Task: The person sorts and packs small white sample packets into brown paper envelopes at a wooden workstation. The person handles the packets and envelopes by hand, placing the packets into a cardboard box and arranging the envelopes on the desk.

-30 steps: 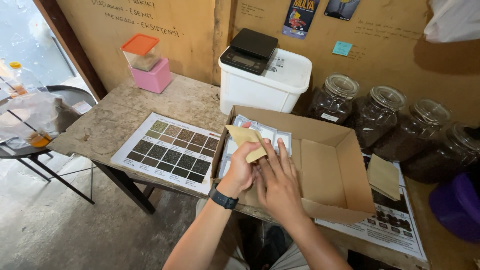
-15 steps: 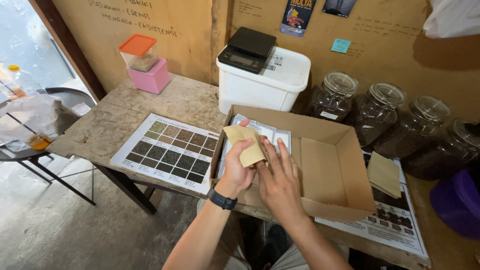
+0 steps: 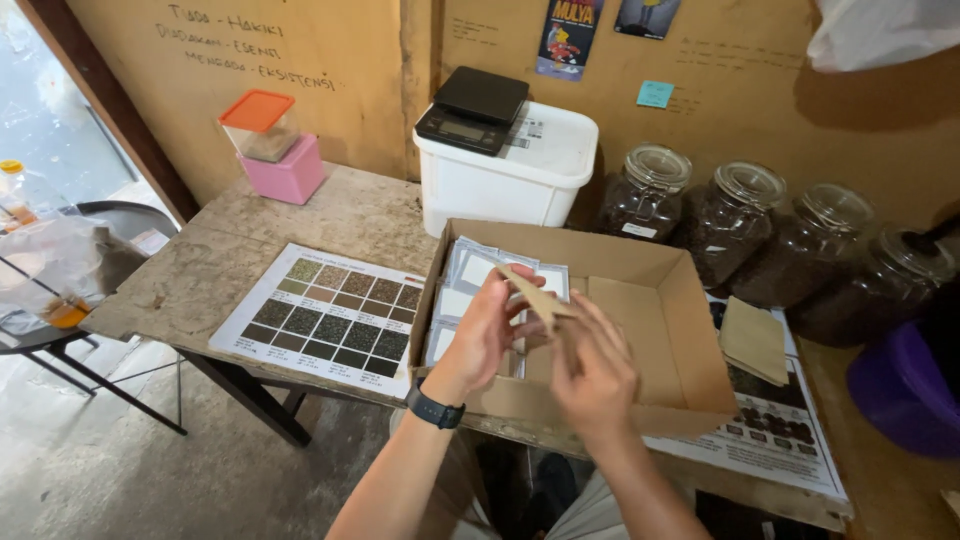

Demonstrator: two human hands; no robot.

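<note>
Four glass jars (image 3: pixel 735 225), two hands (image 3: pixel 540 345), one cardboard box (image 3: pixel 650 330), one scale (image 3: pixel 472 108).

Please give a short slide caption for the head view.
Both hands, left hand and right hand, hold a brown paper pouch over an open cardboard box.

Lit by soft daylight from the open side at left, overexposed there. Warm and dimmer toward the right, with the row of dark glass jars (image 3: pixel 735 225) in shade. Sharp at centre; slightly motion-softened fingers; wide-angle bending of lines at edges.
</note>
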